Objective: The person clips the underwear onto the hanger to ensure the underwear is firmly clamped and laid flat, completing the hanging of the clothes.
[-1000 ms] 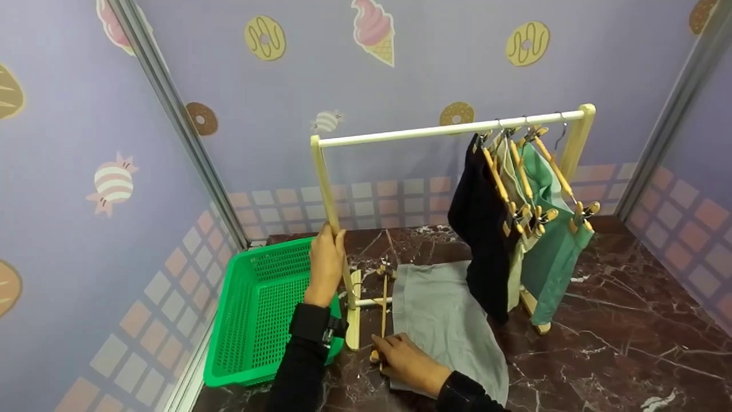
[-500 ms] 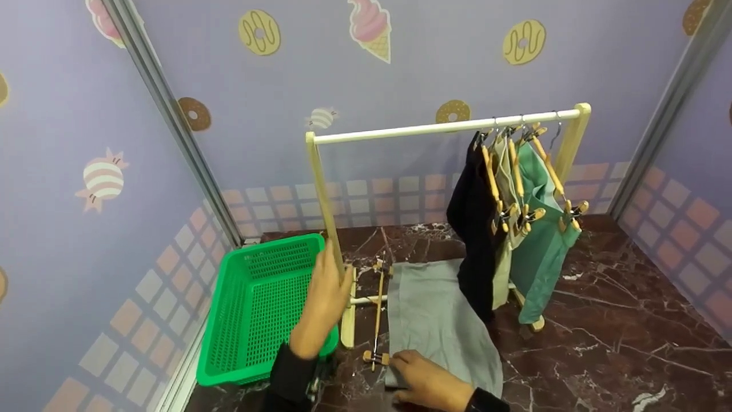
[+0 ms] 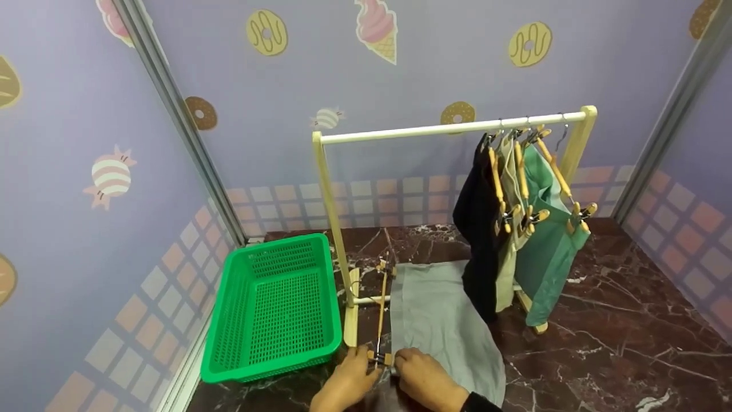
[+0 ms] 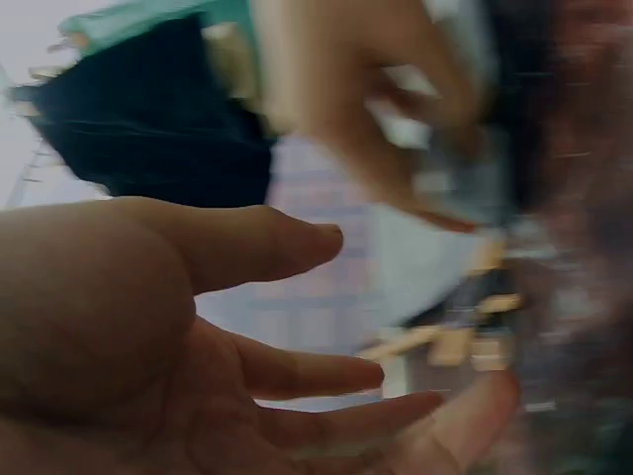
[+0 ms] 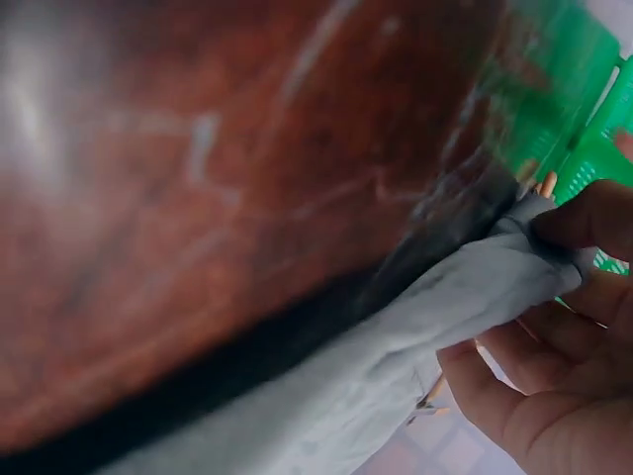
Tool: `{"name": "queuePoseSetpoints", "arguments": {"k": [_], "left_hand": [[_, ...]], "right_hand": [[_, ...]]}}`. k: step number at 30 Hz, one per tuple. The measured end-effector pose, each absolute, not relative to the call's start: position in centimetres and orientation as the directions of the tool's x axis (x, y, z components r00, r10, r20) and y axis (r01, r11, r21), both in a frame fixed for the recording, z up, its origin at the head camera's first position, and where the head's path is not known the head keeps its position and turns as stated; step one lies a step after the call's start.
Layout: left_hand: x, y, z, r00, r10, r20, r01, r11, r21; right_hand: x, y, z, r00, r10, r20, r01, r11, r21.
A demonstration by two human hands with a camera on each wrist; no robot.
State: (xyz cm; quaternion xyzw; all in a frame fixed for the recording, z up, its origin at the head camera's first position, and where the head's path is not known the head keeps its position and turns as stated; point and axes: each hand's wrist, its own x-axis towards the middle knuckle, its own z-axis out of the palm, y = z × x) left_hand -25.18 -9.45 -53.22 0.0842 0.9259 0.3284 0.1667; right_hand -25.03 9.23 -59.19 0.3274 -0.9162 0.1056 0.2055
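Note:
A grey garment (image 3: 440, 320) lies flat on the dark marbled tabletop, its straight edge beside a wooden clip hanger (image 3: 381, 315). My right hand (image 3: 426, 377) pinches the garment's near corner between thumb and fingers; the right wrist view shows the bunched cloth (image 5: 475, 287) in that grip. My left hand (image 3: 349, 377) is at the hanger's near clip (image 3: 378, 359), thumb and fingers spread apart. In the blurred left wrist view, a fingertip appears to touch the clip (image 4: 490, 351), with nothing held in the left hand (image 4: 198, 327).
Left of the rack stands a green plastic basket (image 3: 340, 320). The clothes rack (image 3: 452, 129) has a white rail; at its right end hang a black garment (image 3: 477, 229), a beige one (image 3: 506, 274) and a green one (image 3: 552, 252) on clip hangers. Patterned walls enclose the table.
My left hand has let go of the rack's left post and come down to the hanger's near clip. My right hand has moved off that clip onto the grey garment's corner.

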Motion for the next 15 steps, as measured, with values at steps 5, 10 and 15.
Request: {"name": "queuePoseSetpoints", "arguments": {"k": [5,10,15], "left_hand": [[-26.4,-10.0,-55.9,-0.948,0.233,-0.215,0.029,0.74,0.672],[-27.0,-10.1,-56.7,-0.963,0.239,-0.127,0.092,0.73,0.678],[-27.5,-10.0,-56.8,-0.964,0.254,-0.077,0.146,0.749,0.647]], "right_hand": [[-25.2,9.1,-59.2,-0.71,-0.569,0.415,-0.651,0.755,-0.079],[-25.6,9.3,-58.7,-0.715,-0.563,0.414,-0.651,0.752,-0.102],[-26.1,10.0,-58.2,-0.752,-0.528,0.395,-0.625,0.761,-0.172]]}}
